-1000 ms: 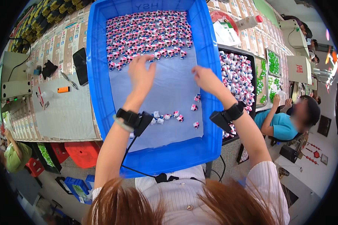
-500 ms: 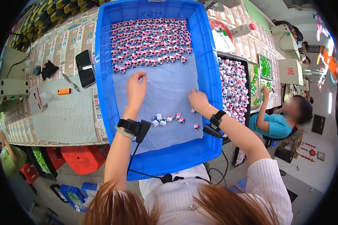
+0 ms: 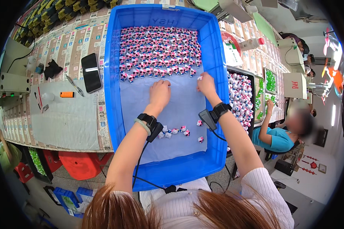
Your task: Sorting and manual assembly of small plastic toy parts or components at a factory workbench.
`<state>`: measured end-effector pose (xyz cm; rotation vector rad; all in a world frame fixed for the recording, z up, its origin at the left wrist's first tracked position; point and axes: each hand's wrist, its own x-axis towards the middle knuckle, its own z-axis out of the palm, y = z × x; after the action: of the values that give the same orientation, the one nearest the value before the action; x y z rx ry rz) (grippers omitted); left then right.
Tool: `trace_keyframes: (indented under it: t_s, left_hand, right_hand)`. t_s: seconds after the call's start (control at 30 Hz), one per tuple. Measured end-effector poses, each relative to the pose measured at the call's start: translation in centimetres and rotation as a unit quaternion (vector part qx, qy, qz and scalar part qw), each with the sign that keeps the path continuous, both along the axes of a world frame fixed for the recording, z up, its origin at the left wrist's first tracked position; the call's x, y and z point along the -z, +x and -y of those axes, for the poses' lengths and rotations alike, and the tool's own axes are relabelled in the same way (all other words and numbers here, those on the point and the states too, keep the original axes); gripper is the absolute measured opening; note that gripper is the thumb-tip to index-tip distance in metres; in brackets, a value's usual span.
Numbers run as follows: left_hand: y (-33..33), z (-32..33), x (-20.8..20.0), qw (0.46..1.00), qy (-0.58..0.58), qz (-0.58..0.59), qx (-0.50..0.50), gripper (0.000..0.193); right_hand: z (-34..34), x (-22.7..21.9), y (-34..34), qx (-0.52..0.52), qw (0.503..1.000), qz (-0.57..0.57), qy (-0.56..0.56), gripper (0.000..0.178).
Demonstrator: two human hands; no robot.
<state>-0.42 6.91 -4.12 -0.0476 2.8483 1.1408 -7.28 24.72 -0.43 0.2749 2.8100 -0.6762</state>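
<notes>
Risk: left hand (image 3: 160,92), fingers curled just below rowed figures (image 3: 156,71), could brush lowest row askew. Right hand (image 3: 206,84), fingertips drawn together beside row's end, could drop piece, if any held; can't tell for either. Blue bin (image 3: 179,173): rows above left fingers, loose figures (image 3: 174,131) below. Black tray (image 3: 252,87) right of right fingers: heaped figures (image 3: 239,95).

Little toys (image 3: 160,71) in a blue tub (image 3: 116,95)

Rows of toys sit just past the left hand (image 3: 160,94). The right hand (image 3: 207,85) pinches something small and white (image 3: 200,78). A black phone (image 3: 91,73) lies left of both hands.
</notes>
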Motion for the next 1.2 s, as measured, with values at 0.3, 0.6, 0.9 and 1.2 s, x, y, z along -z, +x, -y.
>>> trace_keyframes:
  t_s: [0.3, 0.6, 0.9, 1.2]
  left_hand:
    - [-1.9, -0.7, 1.3, 0.993, -0.082, -0.067, 0.044, 0.021]
    - [0.0, 2.6, -3.2, 0.964, -0.171, 0.197, -0.043, 0.022]
    - [1.0, 9.0, -2.6, 0.961, -0.2, 0.168, -0.09, 0.022]
    - [13.0, 1.0, -4.3, 0.95, -0.015, 0.302, 0.074, 0.038]
  right_hand:
    - [0.8, 1.9, -2.7, -0.061, 0.976, -0.048, 0.204, 0.023]
    - [3.1, 2.3, 2.4, -0.268, 0.953, -0.136, -0.025, 0.02]
    - [6.3, 1.4, 3.2, -0.279, 0.951, -0.109, -0.082, 0.016]
    - [4.4, 0.7, 14.4, -0.49, 0.863, 0.104, -0.07, 0.034]
